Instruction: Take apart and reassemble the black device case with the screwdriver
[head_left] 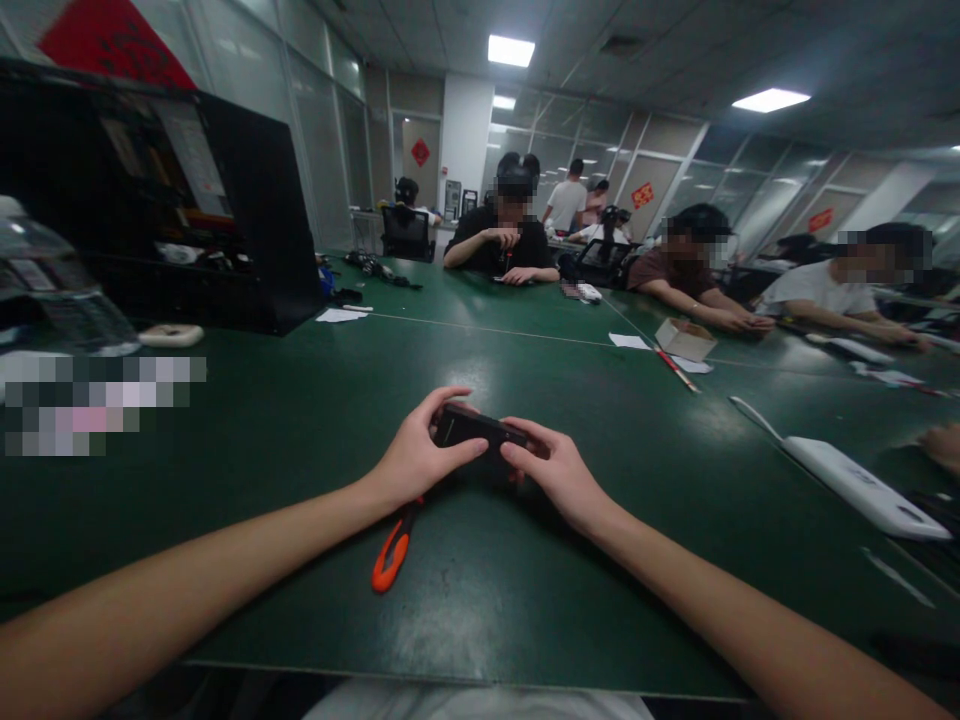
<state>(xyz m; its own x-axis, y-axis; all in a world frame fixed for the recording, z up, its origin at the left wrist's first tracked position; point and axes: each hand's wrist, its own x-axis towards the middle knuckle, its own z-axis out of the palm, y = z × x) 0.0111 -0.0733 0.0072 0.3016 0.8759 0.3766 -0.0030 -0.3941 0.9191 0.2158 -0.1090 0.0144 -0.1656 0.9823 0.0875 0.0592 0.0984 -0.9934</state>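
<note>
Between both hands is a small black rectangular device [480, 432], lifted a little over the green tabletop; its exact kind I cannot make out. My left hand [429, 445] grips the device's left end, the thumb lying along the near face. At the other end, my right hand [551, 462] pinches the device's right corner with thumb and fingers. Under my left wrist lies a tool with an orange and black handle [394, 555], its far end hidden by the hand.
A black open-fronted case [289, 220] and a clear plastic bottle [82, 290] stand at the left. To the right lie a white power bank [862, 485] with a strap, a small cardboard box [684, 342] and a red stick [675, 368]. Other people sit around the green table [300, 590].
</note>
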